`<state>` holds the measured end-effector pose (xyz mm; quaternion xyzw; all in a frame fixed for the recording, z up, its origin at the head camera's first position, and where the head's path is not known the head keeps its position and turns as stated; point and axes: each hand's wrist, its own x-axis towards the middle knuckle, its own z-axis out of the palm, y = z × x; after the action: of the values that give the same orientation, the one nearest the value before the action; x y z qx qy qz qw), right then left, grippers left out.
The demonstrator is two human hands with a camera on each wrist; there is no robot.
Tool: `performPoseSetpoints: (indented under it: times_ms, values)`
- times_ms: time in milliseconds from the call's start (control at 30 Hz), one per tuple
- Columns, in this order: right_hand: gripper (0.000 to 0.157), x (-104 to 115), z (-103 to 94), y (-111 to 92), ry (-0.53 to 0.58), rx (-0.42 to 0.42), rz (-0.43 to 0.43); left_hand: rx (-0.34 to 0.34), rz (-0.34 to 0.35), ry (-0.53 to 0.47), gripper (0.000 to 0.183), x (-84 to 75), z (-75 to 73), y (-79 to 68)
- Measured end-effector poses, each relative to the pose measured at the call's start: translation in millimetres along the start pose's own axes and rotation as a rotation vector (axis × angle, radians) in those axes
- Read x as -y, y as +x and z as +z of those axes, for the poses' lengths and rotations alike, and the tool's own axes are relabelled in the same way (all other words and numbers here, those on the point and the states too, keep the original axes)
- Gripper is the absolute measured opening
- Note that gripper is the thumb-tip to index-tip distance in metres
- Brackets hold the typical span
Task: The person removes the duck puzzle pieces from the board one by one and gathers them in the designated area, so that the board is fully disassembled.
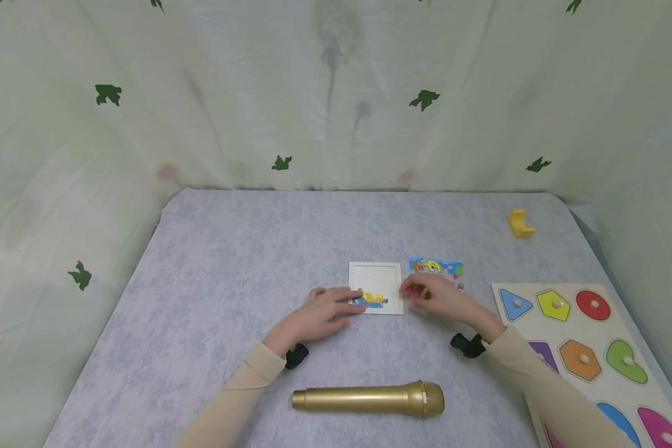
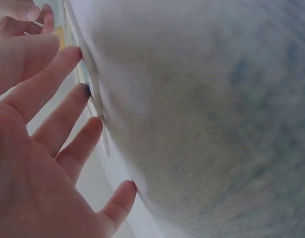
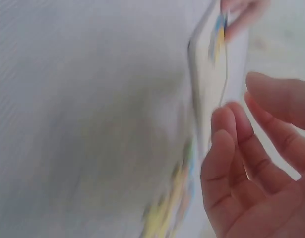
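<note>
A small, pale square puzzle tray (image 1: pixel 376 277) lies on the table, with blue and yellow puzzle pieces (image 1: pixel 376 299) in its lower left part. My left hand (image 1: pixel 323 313) has its fingers extended, and the fingertips touch the tray's left side and the pieces there. Just off the tray's right edge is my right hand (image 1: pixel 445 298), its fingers loosely bent. In the right wrist view the thumb stands apart from those fingers (image 3: pixel 219 158), with nothing seen between them. Colourful loose puzzle pieces (image 1: pixel 438 266) lie behind the right hand, which partly hides them.
A gold microphone (image 1: pixel 364 399) lies across the front of the table. To the right is a wooden shape board (image 1: pixel 571 330) with knobbed pieces, partly under the right sleeve. A yellow block (image 1: pixel 519 224) sits at the back right. Pale cloth (image 1: pixel 336 124) hangs behind.
</note>
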<state>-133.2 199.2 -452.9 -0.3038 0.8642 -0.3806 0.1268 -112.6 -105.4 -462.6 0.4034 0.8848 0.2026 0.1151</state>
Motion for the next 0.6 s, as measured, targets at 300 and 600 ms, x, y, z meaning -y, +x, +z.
performPoseSetpoints:
  times_ms: [300, 600]
  values:
    - [0.026, 16.1, 27.8, 35.3, -0.044, 0.056, 0.009, 0.021, -0.005, -0.061, 0.037, 2.5, 0.0, -0.6]
    - [0.027, 18.9, 32.9, 42.7, -0.056, 0.029, 0.025, 0.055, -0.024, -0.098, 0.038, 3.5, -1.1, 0.6]
